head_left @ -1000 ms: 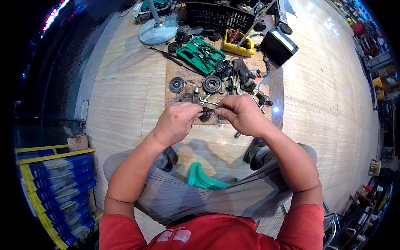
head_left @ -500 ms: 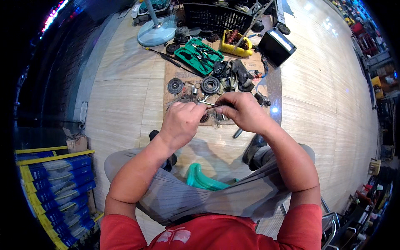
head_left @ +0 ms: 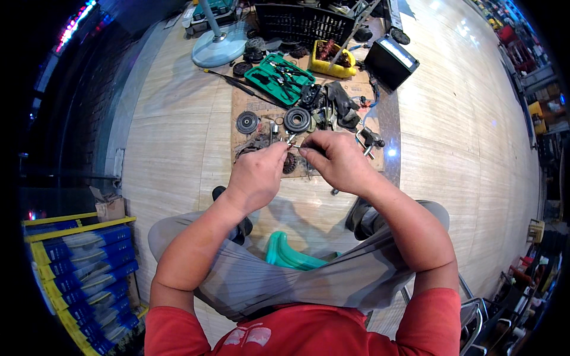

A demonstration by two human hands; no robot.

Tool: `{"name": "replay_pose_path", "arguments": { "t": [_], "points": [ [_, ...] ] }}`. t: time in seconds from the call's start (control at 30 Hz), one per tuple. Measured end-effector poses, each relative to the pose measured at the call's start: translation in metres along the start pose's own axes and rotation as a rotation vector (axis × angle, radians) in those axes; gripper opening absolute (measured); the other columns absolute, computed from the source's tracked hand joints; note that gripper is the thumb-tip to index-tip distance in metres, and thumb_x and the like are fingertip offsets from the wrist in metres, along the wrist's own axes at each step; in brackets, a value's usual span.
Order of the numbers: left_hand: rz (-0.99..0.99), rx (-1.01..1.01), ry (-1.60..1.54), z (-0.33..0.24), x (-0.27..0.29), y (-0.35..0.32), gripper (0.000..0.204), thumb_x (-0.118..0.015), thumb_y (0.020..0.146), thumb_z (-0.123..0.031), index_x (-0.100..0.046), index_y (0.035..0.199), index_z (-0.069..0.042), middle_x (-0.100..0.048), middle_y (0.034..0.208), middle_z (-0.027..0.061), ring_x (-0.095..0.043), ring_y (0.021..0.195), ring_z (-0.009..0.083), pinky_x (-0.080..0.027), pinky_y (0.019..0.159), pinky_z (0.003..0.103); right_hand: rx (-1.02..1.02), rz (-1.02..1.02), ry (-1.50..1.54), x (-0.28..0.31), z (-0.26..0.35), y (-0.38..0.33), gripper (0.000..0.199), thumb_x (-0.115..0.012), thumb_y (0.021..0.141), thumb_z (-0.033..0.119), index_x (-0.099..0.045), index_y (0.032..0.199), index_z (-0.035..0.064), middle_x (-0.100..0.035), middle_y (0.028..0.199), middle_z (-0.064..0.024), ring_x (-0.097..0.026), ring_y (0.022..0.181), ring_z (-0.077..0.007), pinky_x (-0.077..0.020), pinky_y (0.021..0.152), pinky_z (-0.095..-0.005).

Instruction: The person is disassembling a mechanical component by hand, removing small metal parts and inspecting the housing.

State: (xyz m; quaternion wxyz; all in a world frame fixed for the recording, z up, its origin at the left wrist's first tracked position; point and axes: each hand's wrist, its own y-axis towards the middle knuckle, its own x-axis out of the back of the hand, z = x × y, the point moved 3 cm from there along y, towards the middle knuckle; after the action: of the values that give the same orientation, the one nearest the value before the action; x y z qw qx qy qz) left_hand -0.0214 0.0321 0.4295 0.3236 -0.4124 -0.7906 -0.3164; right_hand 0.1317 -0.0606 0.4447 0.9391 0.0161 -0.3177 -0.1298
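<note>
My left hand (head_left: 259, 173) and my right hand (head_left: 338, 162) meet fingertip to fingertip above a cardboard sheet on the floor. Both are closed in a pinch. A thin, short metal piece (head_left: 296, 146) shows between them, its kind too small to tell; my right fingers grip one end. What my left fingertips pinch is mostly hidden. Just beyond lie a black ringed pulley-like wheel (head_left: 297, 120), a second dark disc (head_left: 247, 122) and a small metal cylinder (head_left: 275, 129). A dark toothed round part (head_left: 289, 162) sits under the hands.
Farther off are a green tool case (head_left: 279, 79) with pliers, a yellow container (head_left: 331, 61) of copper-coloured parts, a black battery-like box (head_left: 390, 64) and a black crate (head_left: 303, 25). A round stand base (head_left: 218, 48) is at far left. A green stool (head_left: 291, 255) shows between my legs.
My hands have shifted slightly, and the dark thin piece between the fingertips now shows as a short bright one. The view has moved a little.
</note>
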Motion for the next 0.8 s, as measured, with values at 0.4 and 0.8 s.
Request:
{"name": "replay_pose_path", "arguments": {
  "t": [0.4,0.8],
  "points": [
    [0.293,0.541,-0.932,0.015,0.001,-0.003,0.017,-0.049,0.099,-0.015,-0.059,0.102,-0.001,-0.049,0.063,-0.0013,-0.044,0.055,0.0061,-0.039,0.050,0.023,0.004,0.104,0.195,-0.001,-0.017,0.008,0.015,-0.069,0.085,0.017,-0.068,0.090,0.0034,-0.064,0.075,-0.0174,-0.063,0.070,-0.0338,-0.0494,0.065,-0.0374],
    [0.246,0.053,0.119,-0.001,0.005,-0.004,0.012,-0.058,0.091,-0.014,-0.061,0.095,-0.003,-0.063,0.079,0.0209,-0.061,0.074,0.0406,-0.049,0.064,0.045,0.184,0.096,-0.311,-0.004,0.004,0.004,0.013,-0.064,0.083,0.017,-0.059,0.083,0.0043,-0.064,0.081,-0.0161,-0.063,0.079,-0.0391,-0.0496,0.067,-0.0493]
  ]
}}
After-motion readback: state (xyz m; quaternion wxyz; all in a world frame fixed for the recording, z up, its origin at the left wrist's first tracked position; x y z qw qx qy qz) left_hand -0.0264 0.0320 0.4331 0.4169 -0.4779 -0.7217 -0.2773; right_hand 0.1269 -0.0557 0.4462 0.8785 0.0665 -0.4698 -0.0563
